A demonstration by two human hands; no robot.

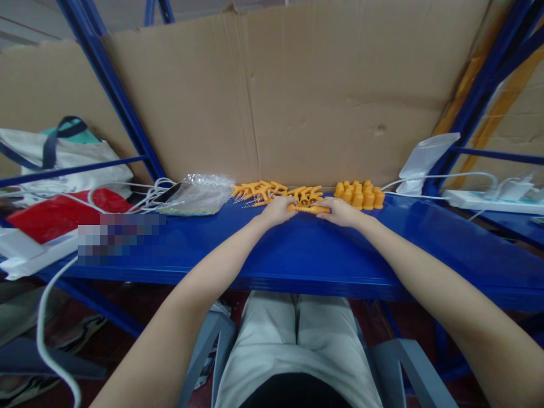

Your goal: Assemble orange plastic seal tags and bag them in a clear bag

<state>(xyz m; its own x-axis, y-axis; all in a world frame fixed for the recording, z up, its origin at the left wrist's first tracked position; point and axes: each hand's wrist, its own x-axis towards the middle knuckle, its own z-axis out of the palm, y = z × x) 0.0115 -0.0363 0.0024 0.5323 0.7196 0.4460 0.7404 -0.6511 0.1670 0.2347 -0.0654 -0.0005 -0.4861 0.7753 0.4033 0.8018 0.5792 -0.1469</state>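
On the blue tabletop, orange plastic pieces (312, 209) lie in a short row between my two hands. My left hand (278, 211) is curled at their left end, its fingertips against the orange plastic. At the right end my right hand (341, 212) has its fingers closed around the edge of the same pieces. Just behind sit more branched orange parts (306, 193), partly hidden by my hands. To the left is a loose heap of similar orange parts (267, 189) with small metal-looking screws or springs among them. Several orange bottle-shaped pieces (359, 195) stand upright, grouped beyond my right hand.
A clear plastic bag (204, 194) and white cables (157, 192) lie left of the heap. A red bag (68, 212) and a white tote (80, 156) are farther left. Cardboard (318, 96) walls the back. A power strip (493, 201) sits at right between blue posts.
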